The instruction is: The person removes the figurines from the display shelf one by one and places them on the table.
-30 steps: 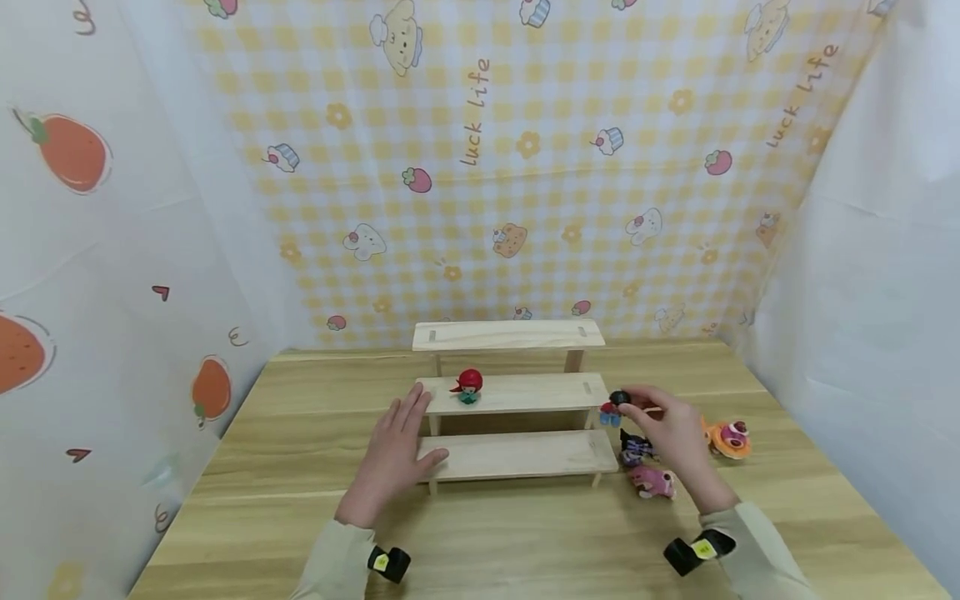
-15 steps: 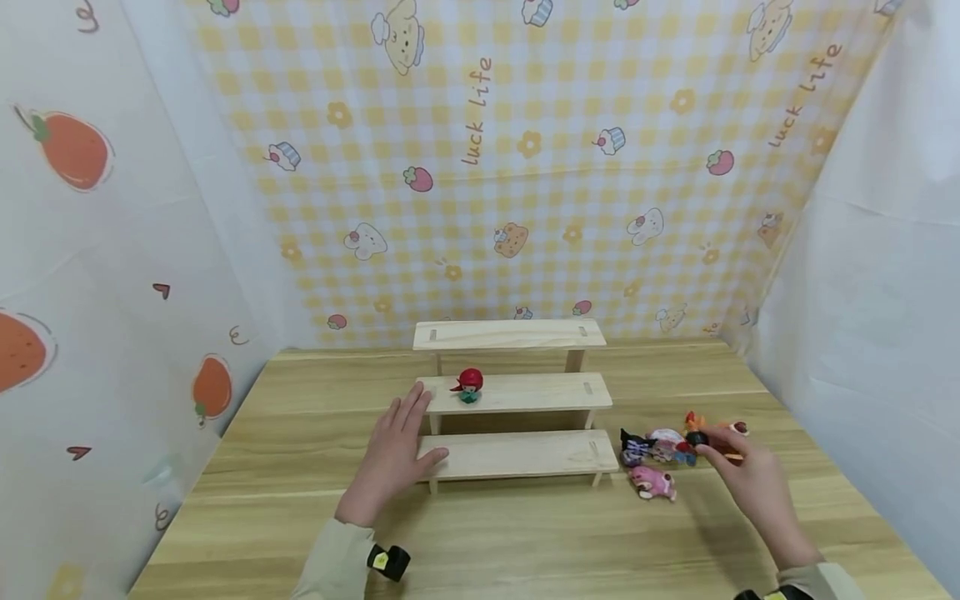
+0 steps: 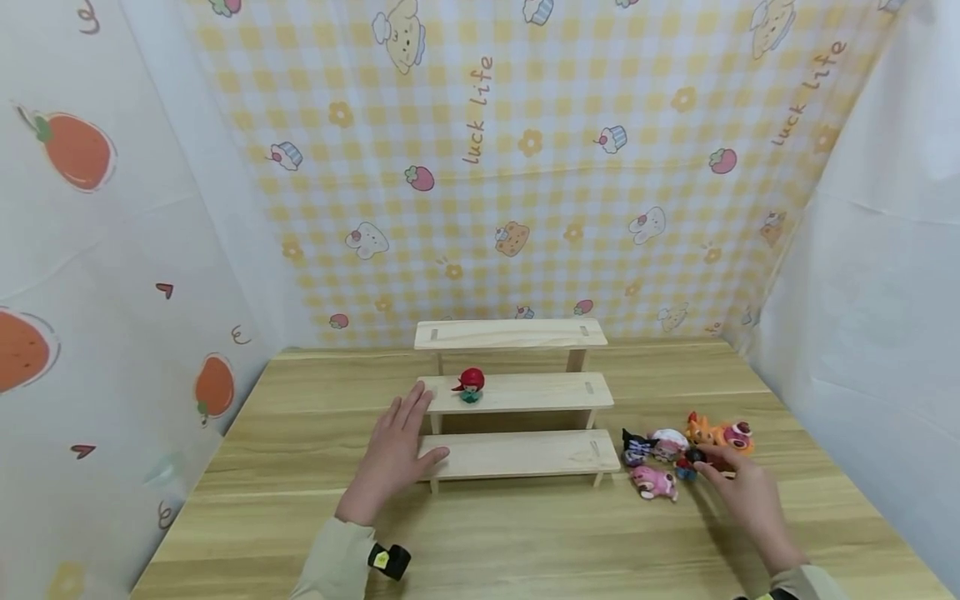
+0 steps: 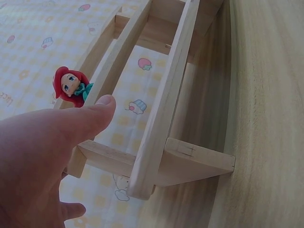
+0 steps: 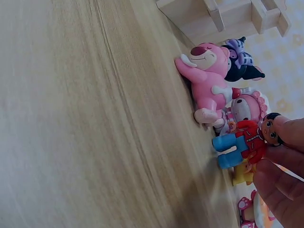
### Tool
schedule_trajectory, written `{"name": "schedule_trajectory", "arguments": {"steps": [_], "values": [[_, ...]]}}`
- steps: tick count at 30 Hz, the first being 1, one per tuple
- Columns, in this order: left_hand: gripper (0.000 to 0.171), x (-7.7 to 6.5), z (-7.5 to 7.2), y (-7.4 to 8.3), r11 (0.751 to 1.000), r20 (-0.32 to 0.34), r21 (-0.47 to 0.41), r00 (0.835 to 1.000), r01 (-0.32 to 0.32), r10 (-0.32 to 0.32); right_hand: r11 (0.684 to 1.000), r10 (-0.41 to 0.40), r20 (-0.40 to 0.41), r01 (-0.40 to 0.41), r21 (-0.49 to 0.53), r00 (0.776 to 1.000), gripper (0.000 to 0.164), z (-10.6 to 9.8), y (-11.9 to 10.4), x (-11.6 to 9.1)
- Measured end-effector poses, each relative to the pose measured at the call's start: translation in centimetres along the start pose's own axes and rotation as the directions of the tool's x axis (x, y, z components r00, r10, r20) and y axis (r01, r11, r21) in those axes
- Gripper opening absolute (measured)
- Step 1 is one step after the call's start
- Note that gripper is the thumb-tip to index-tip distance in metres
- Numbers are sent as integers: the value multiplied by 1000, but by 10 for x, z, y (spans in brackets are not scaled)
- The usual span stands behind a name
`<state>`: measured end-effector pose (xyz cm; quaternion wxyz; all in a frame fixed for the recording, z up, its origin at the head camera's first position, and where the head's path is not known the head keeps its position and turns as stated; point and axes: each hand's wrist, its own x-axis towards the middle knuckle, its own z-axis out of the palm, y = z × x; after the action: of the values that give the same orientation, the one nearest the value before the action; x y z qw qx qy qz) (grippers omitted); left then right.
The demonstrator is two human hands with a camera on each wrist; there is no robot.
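Note:
My right hand (image 3: pixel 750 492) pinches a toy figurine with black hair, a red jacket and blue trousers (image 5: pixel 247 142) by its head, low over the table. It stands among other figurines: a pink bear (image 5: pixel 207 80), a black-eared figurine with a purple bow (image 3: pixel 637 447) and a pink-and-white one (image 3: pixel 667 445). At the left end of a three-step wooden shelf (image 3: pixel 517 455) my left hand (image 3: pixel 384 467) rests with straight fingers, thumb by the lowest step. A red-haired mermaid-like figurine (image 4: pixel 71 85) sits on the middle step.
Orange figurines (image 3: pixel 705 431) lie just beyond my right hand, one with a pink bear face (image 3: pixel 738 436). The wooden table (image 3: pixel 525 542) carries everything. A checked yellow cloth (image 3: pixel 525 200) hangs behind, with white cloth (image 3: pixel 877 275) on the right.
My right hand has carried the red-jacketed figurine from beside the middle step, rightward and down to the other figurines. My left hand has stayed at the shelf.

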<state>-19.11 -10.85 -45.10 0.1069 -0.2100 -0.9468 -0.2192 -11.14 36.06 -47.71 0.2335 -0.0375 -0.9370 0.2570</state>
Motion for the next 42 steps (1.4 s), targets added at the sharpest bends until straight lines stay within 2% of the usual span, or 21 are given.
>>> {"name": "schedule_trajectory", "arguments": {"steps": [17,19,22,26,30,35,39,42], "values": [[84,1,-2,1,1000,-2,0,1000,-1,1,998,67,63,-67,10,996,32,-4,-3,2],[84,1,-2,1,1000,1,1,1000,-1,1,996,87,45,-88,5,995,31,-6,-5,3],[84,1,-2,1,1000,4,-3,1000,0,0,995,97,-43,-96,20,994,27,-8,-14,6],[84,1,-1,0,1000,7,-5,1000,8,-8,1000,7,-198,-2,29,980,18,-7,-33,17],[84,0,-2,-1,1000,9,1,1000,13,-13,992,-103,-267,121,48,958,15,4,-56,31],[84,-1,-3,-1,1000,12,-11,1000,16,-16,969,-189,-235,220,114,953,15,26,-89,49],[84,0,-4,0,1000,19,-10,1000,21,-21,943,-255,-176,285,172,951,15,45,-122,62],[85,0,-3,0,1000,28,-5,999,22,-22,923,-279,-106,297,244,954,16,60,-147,69]]}}
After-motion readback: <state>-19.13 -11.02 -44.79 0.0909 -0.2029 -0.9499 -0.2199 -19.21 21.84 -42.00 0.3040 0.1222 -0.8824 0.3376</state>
